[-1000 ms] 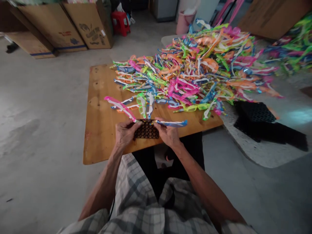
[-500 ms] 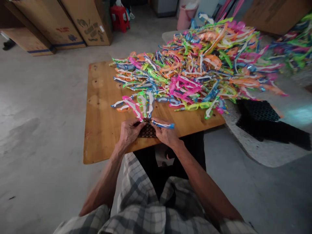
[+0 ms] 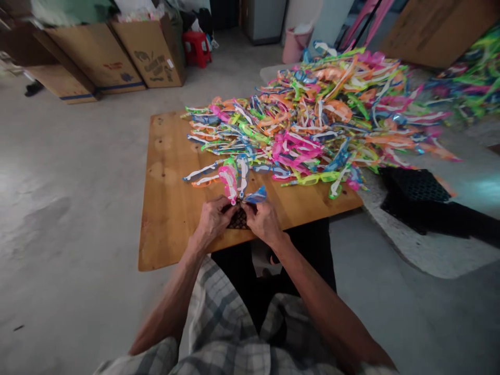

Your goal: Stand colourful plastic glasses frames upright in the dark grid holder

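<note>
Hands pulled together over the dark mesh piece (image 3: 237, 221) at the near edge of the desk (image 3: 167, 219). A second ago set wide apart with the mesh showing between them; now nearly touching, mesh mostly covered.

Left hand (image 3: 213, 219): fingers curled closed on a pink glasses frame (image 3: 228, 182). Previously that frame lay stretched out long toward the left; now swung up, standing close above the knuckles.

Right hand (image 3: 264, 221): fingers pinched shut on a blue glasses part (image 3: 255, 196). Previously held flat and pointing right as a long strip; now turned inward, only a short tilted end showing above the hand.

Reads as both parts folded or brought in toward the middle, so the pair looks close to being joined or closed up over the mesh. Exact contact between pink and blue hidden by the fingers, cannot tell if touching.

Big heap of coloured glasses (image 3: 312, 114) on the far half of the desk looks undisturbed, same for the black crate (image 3: 414, 187) on the floor at right. Camera nudged closer and slightly right, nothing else shifted.
</note>
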The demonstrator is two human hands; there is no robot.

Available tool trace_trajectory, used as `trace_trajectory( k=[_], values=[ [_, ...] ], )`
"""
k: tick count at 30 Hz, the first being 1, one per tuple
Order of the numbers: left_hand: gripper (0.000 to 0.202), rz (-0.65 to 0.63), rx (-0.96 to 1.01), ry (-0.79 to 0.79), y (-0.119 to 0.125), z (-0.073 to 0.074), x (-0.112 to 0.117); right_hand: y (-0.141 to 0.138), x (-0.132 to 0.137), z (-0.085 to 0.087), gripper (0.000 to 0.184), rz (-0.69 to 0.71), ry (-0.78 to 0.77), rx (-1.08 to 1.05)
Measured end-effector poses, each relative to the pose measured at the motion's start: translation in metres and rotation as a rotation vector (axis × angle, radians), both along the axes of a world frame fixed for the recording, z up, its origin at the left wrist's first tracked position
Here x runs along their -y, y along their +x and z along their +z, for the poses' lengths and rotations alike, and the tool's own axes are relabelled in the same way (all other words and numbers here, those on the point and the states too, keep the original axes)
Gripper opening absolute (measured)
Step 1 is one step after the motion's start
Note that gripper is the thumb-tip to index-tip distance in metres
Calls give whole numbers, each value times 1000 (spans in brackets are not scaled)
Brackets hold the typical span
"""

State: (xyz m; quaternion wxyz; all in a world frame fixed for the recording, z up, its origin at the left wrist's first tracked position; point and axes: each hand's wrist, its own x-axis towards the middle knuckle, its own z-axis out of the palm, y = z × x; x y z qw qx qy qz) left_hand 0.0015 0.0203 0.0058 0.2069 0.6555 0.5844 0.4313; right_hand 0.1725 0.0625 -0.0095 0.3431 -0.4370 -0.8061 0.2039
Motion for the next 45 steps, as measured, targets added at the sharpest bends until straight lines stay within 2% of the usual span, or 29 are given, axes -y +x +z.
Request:
trace_trajectory(
  k=[5,9,13,17,20,25,32,37,41,45],
  values=[
    [10,8,-127,-62,-2,6,1,-3,6,7,23,26,40,109],
    [13,-26,-172,-112,-1,11,1,0,9,22,24,80,47,212],
    [12,-12,-267,-137,0,12,0,6,1,41,23,155,40,317],
    [13,0,-337,-158,-1,9,-1,10,-13,50,22,248,43,386],
    [13,7,-343,-144,-1,6,-2,12,-16,52,23,259,39,405],
    [10,25,-309,-113,-1,1,0,12,-7,53,24,253,54,390],
    [11,14,-274,-76,1,2,1,13,-6,43,28,184,175,251],
    [12,18,-267,-77,0,1,2,12,-4,45,25,139,238,187],
    [12,10,-266,-77,-1,-1,1,10,-1,48,21,181,82,-4],
    [13,-4,-241,-107,-1,4,0,13,-3,47,18,284,-289,-232]
  ],
)
